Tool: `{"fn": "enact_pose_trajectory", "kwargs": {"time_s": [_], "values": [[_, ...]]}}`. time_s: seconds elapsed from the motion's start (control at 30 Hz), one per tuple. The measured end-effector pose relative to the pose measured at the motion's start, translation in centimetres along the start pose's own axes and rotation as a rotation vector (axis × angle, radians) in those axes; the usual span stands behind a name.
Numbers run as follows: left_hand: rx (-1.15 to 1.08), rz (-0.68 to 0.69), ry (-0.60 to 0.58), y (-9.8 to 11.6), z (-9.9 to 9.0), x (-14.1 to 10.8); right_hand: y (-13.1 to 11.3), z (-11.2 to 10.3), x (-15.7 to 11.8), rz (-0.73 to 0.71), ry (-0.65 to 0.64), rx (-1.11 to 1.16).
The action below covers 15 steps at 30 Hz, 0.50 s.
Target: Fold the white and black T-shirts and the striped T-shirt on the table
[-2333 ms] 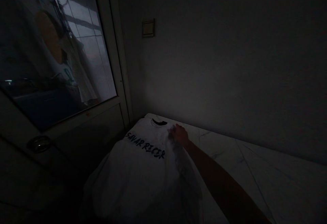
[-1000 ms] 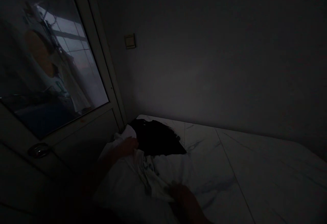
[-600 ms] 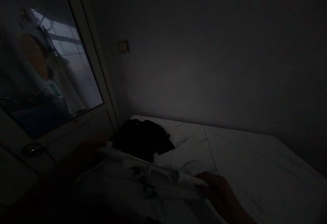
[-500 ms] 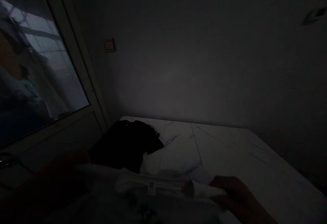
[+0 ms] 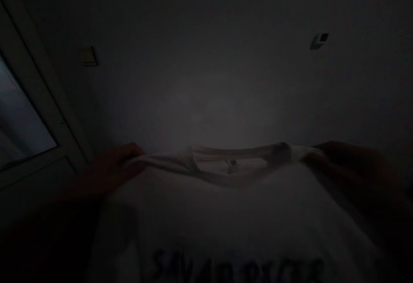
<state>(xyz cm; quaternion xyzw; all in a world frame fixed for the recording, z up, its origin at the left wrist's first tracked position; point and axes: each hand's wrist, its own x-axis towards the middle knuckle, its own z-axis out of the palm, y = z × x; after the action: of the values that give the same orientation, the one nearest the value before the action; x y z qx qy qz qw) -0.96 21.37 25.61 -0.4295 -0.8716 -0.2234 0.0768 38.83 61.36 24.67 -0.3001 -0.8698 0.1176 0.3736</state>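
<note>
A white shirt [image 5: 226,214] with dark lettering low on its front hangs spread between my two hands. My left hand [image 5: 129,160] is closed on the shoulder at the left of the collar. On the other side of the collar, my right hand [image 5: 335,158] grips the opposite shoulder. The neckline is stretched nearly level, and a small label shows inside it. The view is very dark and somewhat blurred; the shirt's lower part runs out of the frame.
Behind the shirt is a plain wall [image 5: 206,81] with a light switch [image 5: 88,56] at left and a small fixture [image 5: 319,40] at right. A door [image 5: 41,124] with a glass pane stands at the far left.
Both hands have raised the white shirt, and its front now faces the camera. The view has shifted up and right; the marble-patterned table and black shirt no longer show.
</note>
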Motion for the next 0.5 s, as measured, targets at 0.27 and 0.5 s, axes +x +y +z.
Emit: {"fn": "enact_pose_trajectory", "kwargs": {"time_s": [0.27, 0.5], "values": [[0.177, 0.051, -0.304, -4.5, 19.3, 17.2, 6.9, 27.1, 12.1, -0.053, -0.453, -0.172], [0.23, -0.053, -0.376, -10.8, 31.3, 22.3, 12.0, 39.3, 11.4, 0.07, -0.524, -0.301]]}}
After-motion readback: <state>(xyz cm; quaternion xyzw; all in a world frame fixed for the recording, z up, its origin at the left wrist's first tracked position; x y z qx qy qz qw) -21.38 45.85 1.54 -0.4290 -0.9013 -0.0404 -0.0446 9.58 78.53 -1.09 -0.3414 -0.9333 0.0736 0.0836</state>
